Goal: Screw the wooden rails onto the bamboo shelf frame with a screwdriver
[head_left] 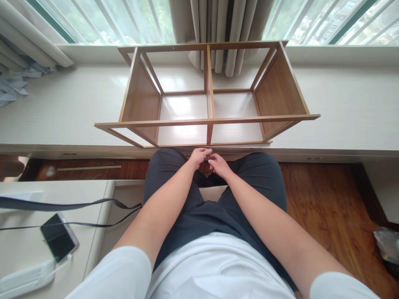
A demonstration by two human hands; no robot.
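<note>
A brown wooden shelf frame [209, 121] lies on the pale window ledge, with a divider across its middle. Just in front of the frame's near lower edge, my left hand [198, 157] has its thumb and fingers pinched together. My right hand [220, 165] is closed beside it, fingertips almost meeting those of the left. Between the fingertips stands a small thin metal piece [210, 151], upright below the divider. It is too small to tell whether it is a screw or a tool, and the fingers cover part of it.
On a white cabinet [99, 199] at left lie a phone [59, 236], a white power strip [28, 277] and a black strap [102, 201]. Curtains [218, 33] hang behind the frame. Crumpled paper [12, 89] lies at far left, and a plastic bag [388, 245] at right.
</note>
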